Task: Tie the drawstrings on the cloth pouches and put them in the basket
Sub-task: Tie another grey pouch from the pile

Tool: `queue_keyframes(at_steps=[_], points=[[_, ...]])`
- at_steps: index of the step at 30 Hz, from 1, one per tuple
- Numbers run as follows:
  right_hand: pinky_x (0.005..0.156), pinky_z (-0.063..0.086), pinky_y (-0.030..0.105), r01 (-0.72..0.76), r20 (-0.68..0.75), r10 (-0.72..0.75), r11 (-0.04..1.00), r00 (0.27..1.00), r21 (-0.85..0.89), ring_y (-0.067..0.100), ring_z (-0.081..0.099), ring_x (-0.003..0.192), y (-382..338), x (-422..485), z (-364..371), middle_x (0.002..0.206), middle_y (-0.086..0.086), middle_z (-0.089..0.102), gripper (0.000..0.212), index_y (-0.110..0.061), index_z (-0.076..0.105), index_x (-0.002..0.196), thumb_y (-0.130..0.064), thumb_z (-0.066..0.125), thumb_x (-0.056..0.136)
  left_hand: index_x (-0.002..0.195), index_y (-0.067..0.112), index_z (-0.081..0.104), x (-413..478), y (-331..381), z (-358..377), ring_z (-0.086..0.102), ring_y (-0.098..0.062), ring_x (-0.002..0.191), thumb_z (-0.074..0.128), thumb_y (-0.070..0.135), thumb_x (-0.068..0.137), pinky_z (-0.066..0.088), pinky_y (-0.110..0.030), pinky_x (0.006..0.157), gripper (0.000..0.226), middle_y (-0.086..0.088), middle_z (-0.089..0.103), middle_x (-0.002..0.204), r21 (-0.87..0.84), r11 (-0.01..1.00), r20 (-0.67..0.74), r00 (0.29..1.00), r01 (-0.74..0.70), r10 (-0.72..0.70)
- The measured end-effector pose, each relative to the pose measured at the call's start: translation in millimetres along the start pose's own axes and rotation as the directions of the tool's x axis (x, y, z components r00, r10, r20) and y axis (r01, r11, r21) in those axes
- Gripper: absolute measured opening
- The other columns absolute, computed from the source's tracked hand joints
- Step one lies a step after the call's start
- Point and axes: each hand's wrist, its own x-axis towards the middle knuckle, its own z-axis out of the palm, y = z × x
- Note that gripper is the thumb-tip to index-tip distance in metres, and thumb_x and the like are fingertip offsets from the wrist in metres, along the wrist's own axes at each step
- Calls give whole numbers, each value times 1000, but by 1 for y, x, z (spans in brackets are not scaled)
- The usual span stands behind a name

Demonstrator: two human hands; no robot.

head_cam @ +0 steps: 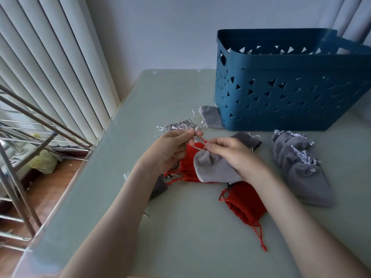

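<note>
A light grey cloth pouch (214, 169) hangs between my hands above the table, its mouth gathered. My left hand (172, 149) pinches the white drawstring (197, 145) and holds it taut up and to the left. My right hand (230, 152) pinches the pouch at its gathered neck. The blue plastic basket (281, 101) with triangular holes stands at the back right of the table. Two red pouches lie under and near my hands, one (187, 163) beneath the grey pouch and one (246, 203) lower right.
A pile of grey pouches (301, 165) with white strings lies right of my hands. More grey pouches (210, 117) lie by the basket's left corner, and a dark one (248, 140) behind my right hand. A metal rack (24, 149) stands off the table's left edge.
</note>
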Motion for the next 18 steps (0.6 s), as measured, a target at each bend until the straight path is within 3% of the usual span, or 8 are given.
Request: queue_keyframes(at_steps=[3,5,6,8,10,13,16,18], points=[[66,45,24,-42,14,40,975,999,217,13,60,62,-2,1,-5,68,5,65,21,-13,65,71,-7,58,90,78,7,59,0,-2,-6,21,-2,33,52,19,93,14,-17,33,20,10,40,38,160,987,8,1000,-20,19],[58,47,20,-68,40,58,946,998,317,11,60,55,-5,1,-8,63,3,64,20,-11,61,71,-5,55,90,78,16,68,3,-6,-8,39,-9,39,64,17,87,27,-22,41,10,8,53,48,346,933,-22,993,-102,117],[55,47,20,-79,53,65,942,996,327,11,60,54,-6,0,-8,62,3,65,20,-11,60,72,-5,55,90,78,22,70,6,-9,-8,52,-11,51,66,15,87,39,-22,52,12,8,63,60,489,858,-40,979,-155,200],[57,47,22,-95,74,75,941,994,324,13,60,55,-5,0,-7,64,4,65,19,-12,59,72,-7,56,90,79,30,70,8,-16,-3,61,-4,69,66,17,86,45,-18,69,16,11,70,80,731,645,-48,926,-224,375],[61,46,25,-101,81,78,938,994,333,14,60,58,-5,1,-8,66,5,65,18,-13,61,71,-9,57,88,85,28,72,6,-21,4,61,-2,77,66,21,86,47,-22,67,10,10,70,87,882,401,-10,838,-250,545],[65,47,26,-91,109,55,929,993,358,16,61,63,-4,2,-10,70,6,66,8,-13,61,75,-14,61,83,90,25,73,7,-30,6,61,-16,79,63,24,83,43,-23,54,13,7,67,81,963,113,88,685,-243,723],[72,50,25,-64,159,6,929,987,363,17,63,75,-3,3,-10,83,10,66,14,-9,62,89,-18,62,79,90,24,73,9,-33,9,57,-16,72,54,28,81,38,-20,44,22,5,62,72,969,-3,146,567,-245,811],[74,51,24,-38,161,-20,936,987,351,18,64,78,-3,3,-10,89,12,65,22,-6,61,97,-19,62,79,91,23,73,8,-33,11,60,-21,63,47,30,82,42,-23,40,29,2,61,70,964,-2,154,551,-266,821]])
